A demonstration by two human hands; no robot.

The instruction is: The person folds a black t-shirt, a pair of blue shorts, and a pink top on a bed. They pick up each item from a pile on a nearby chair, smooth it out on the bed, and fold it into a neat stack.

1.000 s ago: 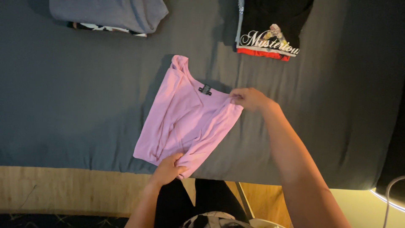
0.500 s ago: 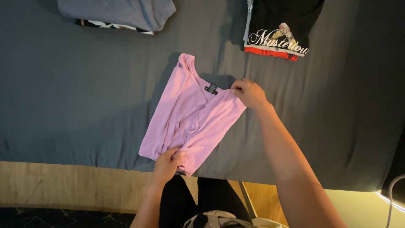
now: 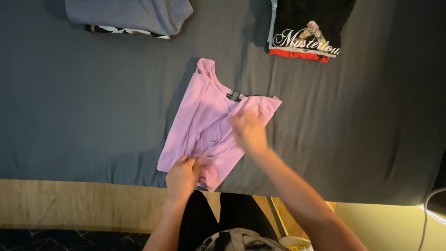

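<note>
A pink top (image 3: 204, 111), partly folded with a small dark neck label, lies on a dark grey bed sheet (image 3: 93, 107). My left hand (image 3: 182, 175) pinches the garment's near hem at the bed's front edge. My right hand (image 3: 248, 130), blurred with motion, lies flat on the garment's right half, its fingers spread over the fabric, below the right shoulder corner.
A folded grey garment (image 3: 130, 14) on a patterned one sits at the back left. A folded black shirt (image 3: 306, 28) with pale lettering and a red band lies at the back right. The wooden bed frame (image 3: 69, 204) runs along the near edge.
My right hand has left the top's right shoulder corner and slid down and left onto the middle of the fabric. My left hand has stayed on the near hem.
</note>
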